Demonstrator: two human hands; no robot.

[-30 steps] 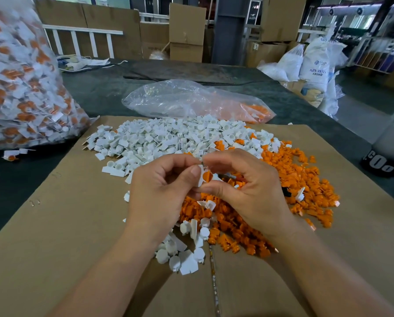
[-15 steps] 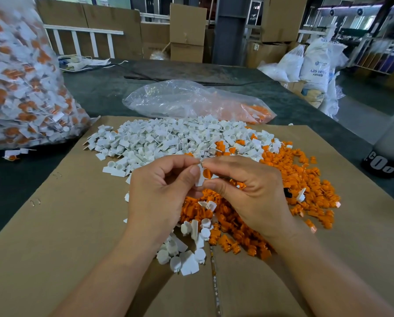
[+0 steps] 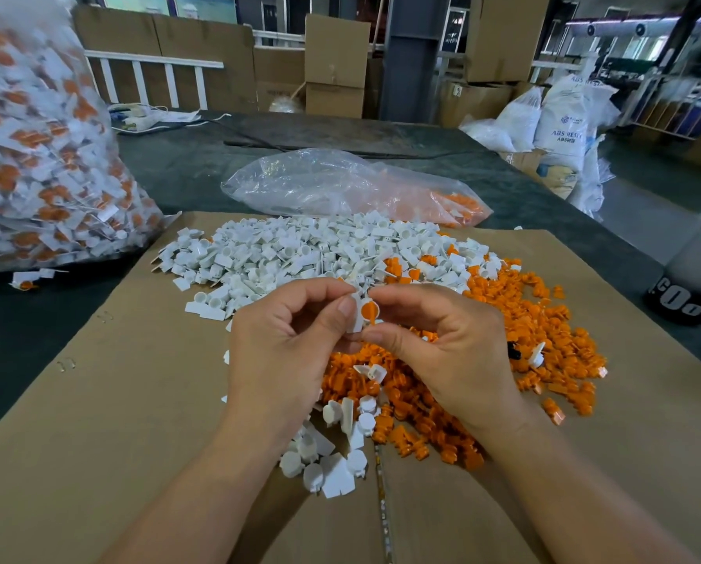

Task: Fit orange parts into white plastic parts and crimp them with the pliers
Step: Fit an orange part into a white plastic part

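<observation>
My left hand pinches a white plastic part between thumb and forefinger. An orange part sits in its round cup, and my right hand pinches it from the other side. Both hands hover above a heap of orange parts on the cardboard sheet. A heap of white parts lies just beyond the hands. Something small and black shows among the orange parts by my right hand. No pliers are clearly in view.
A large clear bag of assembled white-and-orange pieces stands at the left. A nearly empty clear bag lies behind the heaps. A few white parts lie near my wrists. A dark container stands at the right edge.
The orange part now shows fully seated in the white part's cup; earlier it was partly hidden between my fingertips. Both hands have stayed in almost the same place.
</observation>
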